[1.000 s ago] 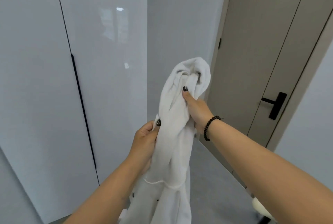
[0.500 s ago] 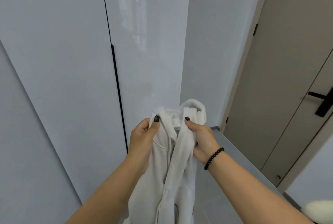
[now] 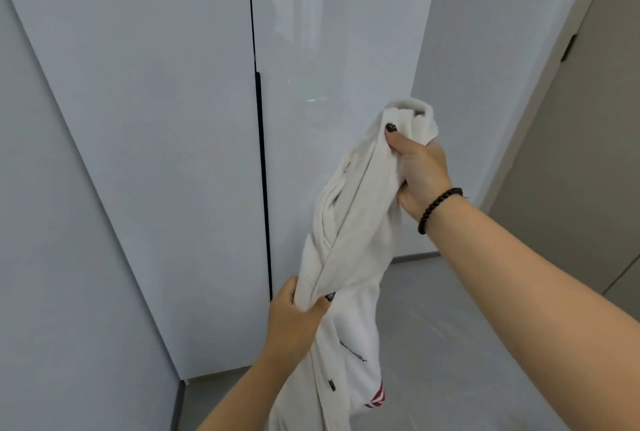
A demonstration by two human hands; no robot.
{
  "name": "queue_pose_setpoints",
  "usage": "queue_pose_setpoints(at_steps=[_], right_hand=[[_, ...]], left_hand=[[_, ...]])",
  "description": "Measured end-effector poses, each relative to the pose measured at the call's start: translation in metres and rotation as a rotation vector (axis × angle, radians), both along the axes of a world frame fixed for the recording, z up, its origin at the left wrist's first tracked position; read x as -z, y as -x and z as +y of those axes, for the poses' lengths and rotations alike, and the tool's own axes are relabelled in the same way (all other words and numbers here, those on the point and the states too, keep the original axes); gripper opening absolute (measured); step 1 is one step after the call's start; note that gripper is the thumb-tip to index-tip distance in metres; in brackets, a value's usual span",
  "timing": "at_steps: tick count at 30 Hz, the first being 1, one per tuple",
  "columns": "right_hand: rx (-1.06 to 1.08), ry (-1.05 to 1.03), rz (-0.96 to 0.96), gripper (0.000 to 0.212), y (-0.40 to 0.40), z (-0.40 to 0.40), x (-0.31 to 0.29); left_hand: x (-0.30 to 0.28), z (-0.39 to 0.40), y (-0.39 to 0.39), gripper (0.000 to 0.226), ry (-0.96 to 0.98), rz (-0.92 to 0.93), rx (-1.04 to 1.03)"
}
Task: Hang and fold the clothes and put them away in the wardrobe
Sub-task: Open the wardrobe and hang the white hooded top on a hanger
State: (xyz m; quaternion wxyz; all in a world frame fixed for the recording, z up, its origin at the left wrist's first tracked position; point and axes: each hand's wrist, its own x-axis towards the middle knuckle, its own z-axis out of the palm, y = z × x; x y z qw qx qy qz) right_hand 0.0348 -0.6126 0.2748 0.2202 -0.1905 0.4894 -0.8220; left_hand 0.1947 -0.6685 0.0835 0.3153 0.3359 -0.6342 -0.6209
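On the far left we see a tall white wardrobe [image 3: 138, 119] with shiny doors. We count two doors side by side, both closed, and one thin dark line [image 3: 261, 171] runs down between them where their edges meet. The bottom edge of the wardrobe meets the grey floor [image 3: 450, 344] low in the picture. There is a wide bare patch of floor in front of the doors and off to the right.

Next comes our left hand [image 3: 298, 313], down low and close to the dark line. Its fingers and thumb are curled tight around a bunch of the white jacket [image 3: 349, 240], pinching the cloth.

The jacket is one piece of clothing, and it hangs in the air in front of the right door, held between our two hands. It is twisted and bunched, not flat. We can see one dark zip pull low down, and some red stripes near the bottom edge. The lower part runs out of the picture.

Higher up and to the right is our right hand [image 3: 420, 171]. Its fingers are wrapped around the top of the jacket, and the thumb presses on the cloth. One black bead bracelet [image 3: 438, 209] sits on that wrist.

At the far right edge stands one brown door [image 3: 588, 171], shut, with one dark hinge on its frame.
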Motion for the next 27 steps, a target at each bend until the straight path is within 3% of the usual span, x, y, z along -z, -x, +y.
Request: queue_pose_setpoints(at_steps=[5,9,11,12,15,17,20,22,27], right_hand=[[-0.080,-0.341,0.184,0.035,0.096,0.002,0.036],[-0.244,-0.868,0.257,0.025,0.146,-0.004,0.074],[-0.294,-1.210,0.554,0.036,0.156,-0.013,0.082],[-0.316,-1.274,0.727,0.052,0.153,-0.020,0.081],[-0.535,-1.042,1.018,0.111,0.122,-0.040,0.065],[-0.704,-0.823,1.079,0.126,0.098,-0.060,0.065],[-0.662,-0.488,0.947,0.137,0.077,-0.100,0.091],[-0.572,-0.362,0.784,0.131,0.068,-0.120,0.104],[-0.425,-0.317,0.689,0.068,0.064,-0.155,0.107]], left_hand=[[-0.024,-0.042,0.022,0.015,-0.026,0.137,-0.264],[-0.051,-0.066,0.055,0.013,-0.076,0.222,-0.300],[-0.064,-0.073,0.072,0.013,-0.054,0.247,-0.320],[-0.070,-0.076,0.079,0.013,-0.043,0.263,-0.326],[-0.086,-0.084,0.095,0.015,-0.021,0.296,-0.328],[-0.095,-0.092,0.101,0.014,-0.012,0.304,-0.335],[-0.107,-0.107,0.104,0.017,-0.077,0.391,-0.301],[-0.113,-0.118,0.104,0.021,-0.087,0.421,-0.256],[-0.114,-0.162,0.097,0.045,0.007,0.366,-0.136]])
